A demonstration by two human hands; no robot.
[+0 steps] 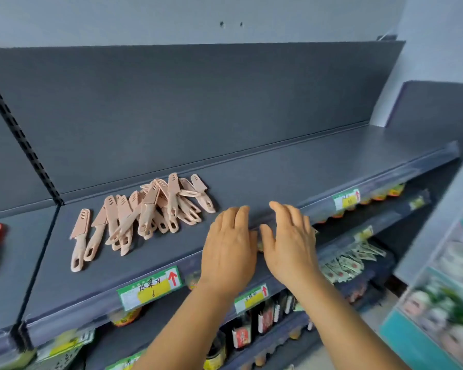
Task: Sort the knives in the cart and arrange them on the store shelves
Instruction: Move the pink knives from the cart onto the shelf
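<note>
Two hands, left hand point(229, 249), right hand point(289, 244), fingers straight, empty; pink knives point(145, 214) heaped uncountably on shelf point(292, 169).

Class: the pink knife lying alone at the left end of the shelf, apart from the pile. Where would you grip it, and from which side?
Grip the leftmost knife by its handle, the lower end with the slot hole, coming from the shelf front. The handle points toward the edge and lies clear of the pile, while the sheathed blade points toward the back. Either hand could probably do it; the left hand is nearer.
</note>
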